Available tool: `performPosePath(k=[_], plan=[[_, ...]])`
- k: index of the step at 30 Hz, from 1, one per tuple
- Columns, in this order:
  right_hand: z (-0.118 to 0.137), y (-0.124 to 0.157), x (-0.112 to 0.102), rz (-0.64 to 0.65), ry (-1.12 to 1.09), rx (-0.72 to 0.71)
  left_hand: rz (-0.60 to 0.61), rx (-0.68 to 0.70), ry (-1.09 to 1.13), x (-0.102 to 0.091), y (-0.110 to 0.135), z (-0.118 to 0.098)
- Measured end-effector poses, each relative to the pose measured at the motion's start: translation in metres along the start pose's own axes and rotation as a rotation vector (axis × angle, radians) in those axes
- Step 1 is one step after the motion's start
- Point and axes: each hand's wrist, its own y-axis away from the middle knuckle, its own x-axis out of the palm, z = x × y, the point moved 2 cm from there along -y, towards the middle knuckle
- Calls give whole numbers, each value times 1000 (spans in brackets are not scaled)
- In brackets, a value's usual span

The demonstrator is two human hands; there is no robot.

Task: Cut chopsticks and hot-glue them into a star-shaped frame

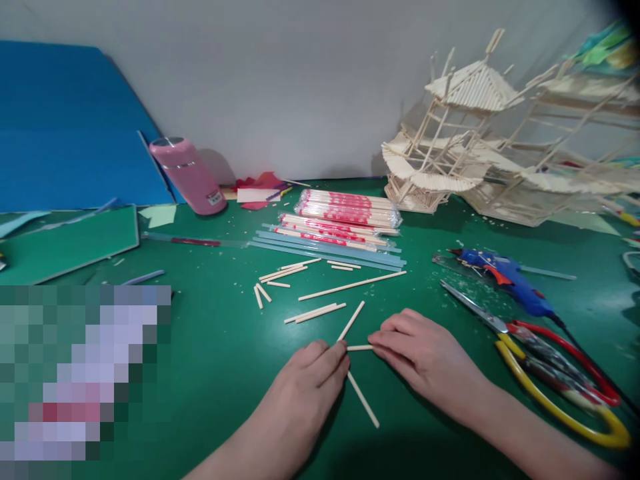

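Toward the front edge of the bench (215, 373), the left hand (313, 373) has its fingers closed on two slanting sticks (364, 401). The right hand (423, 350) pinches a short stick (359, 347) between the hands. Wrapped sticks (345, 208) lie near the back edge.

Head camera: on the head, facing forward and downward
Left hand (313, 373), right hand (425, 357): close below
Green tabletop (210, 360): viewed slantwise from above
Grey wall (280, 87): farther, behind
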Motion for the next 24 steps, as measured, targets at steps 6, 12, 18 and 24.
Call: performPosePath(k=[6, 12, 18, 24], plan=[[-31, 25, -35, -318, 38, 234, -11, 22, 2, -1, 0, 1], [-81, 78, -72, -451, 135, 861, -21, 29, 9, -2, 0, 3], [-122, 108, -85, -425, 341, 1024, -36, 51, -29, 5, 2, 5], [-152, 96, -79, -256, 278, 1045, -20, 27, -25, -3, -1, 1]])
